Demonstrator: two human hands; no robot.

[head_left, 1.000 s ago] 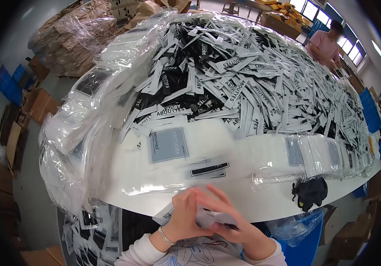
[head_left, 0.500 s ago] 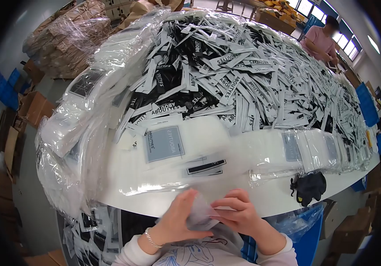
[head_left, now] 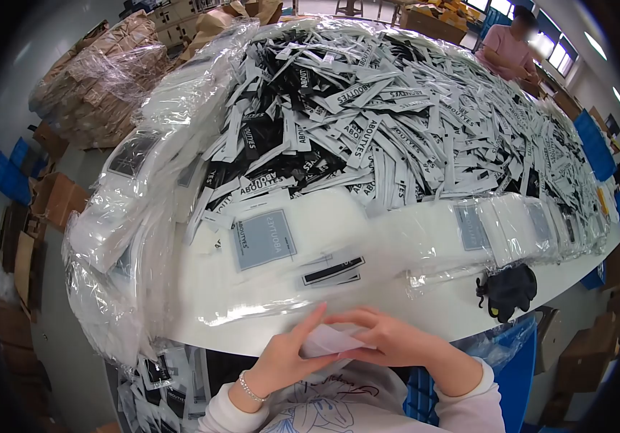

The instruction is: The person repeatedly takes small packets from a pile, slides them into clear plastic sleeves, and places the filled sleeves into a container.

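Note:
A small, white, translucent bag (head_left: 329,341) is held at the near edge of the table, in front of my chest. My left hand (head_left: 286,353) grips its left side, thumb up and fingers underneath. On the other side, my right hand (head_left: 389,338) is closed round the bag's right part, with its fingertips partly hidden. Just beyond my hands lies a stack of clear plastic bags (head_left: 310,216) with a grey printed square and a black label strip. Behind it rises a large heap of black and white printed sachets (head_left: 389,119).
Plastic-wrapped bag bundles (head_left: 126,216) line the left edge. More clear bags (head_left: 468,234) lie on the right, near a black glove (head_left: 509,291). A blue bin (head_left: 515,361) is below right. Another person (head_left: 506,52) is at the far right. Cartons (head_left: 64,202) stand left.
My right hand has moved in and wrapped round the bag, which now sits flatter between both hands. The view has shifted slightly.

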